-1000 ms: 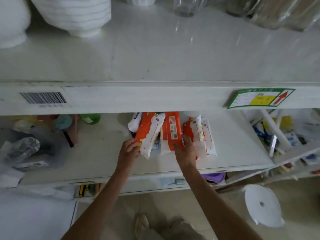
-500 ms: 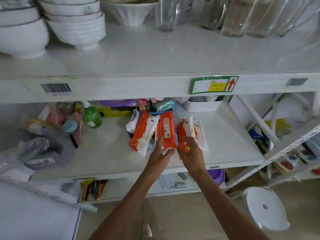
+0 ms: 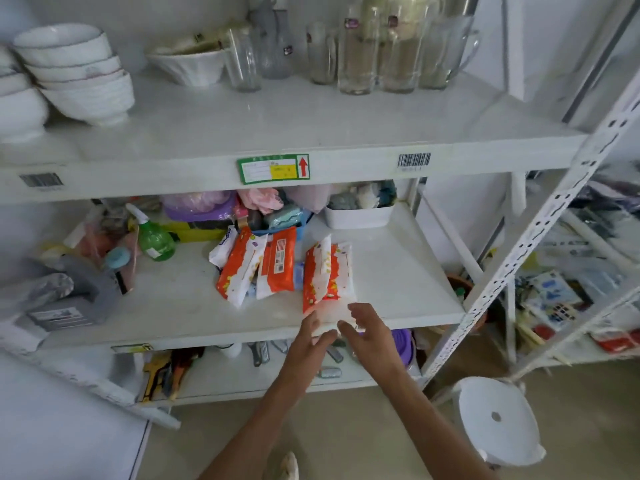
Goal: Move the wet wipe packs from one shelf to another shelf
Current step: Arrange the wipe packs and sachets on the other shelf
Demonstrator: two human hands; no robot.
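Several orange-and-white wet wipe packs lie on the middle shelf (image 3: 173, 306): one tilted at the left (image 3: 239, 268), one orange pack (image 3: 278, 265) beside it, and a stacked pair (image 3: 325, 275) at the right. My left hand (image 3: 308, 344) and my right hand (image 3: 372, 337) hover at the shelf's front edge, fingers spread, their tips at the near end of the right pair. Neither hand has closed around a pack. The upper shelf (image 3: 277, 123) has bare room at its front.
Stacked white bowls (image 3: 76, 81) and several glasses (image 3: 356, 53) stand at the back of the upper shelf. A green spray bottle (image 3: 154, 237), a white bin (image 3: 358, 216) and clutter crowd the middle shelf's back. A perforated upright (image 3: 519, 258) and a white stool (image 3: 495, 420) are on the right.
My view has pulled back and up, showing the upper shelf. Both hands have slid from on top of the packs back to the shelf's front edge by the right pair.
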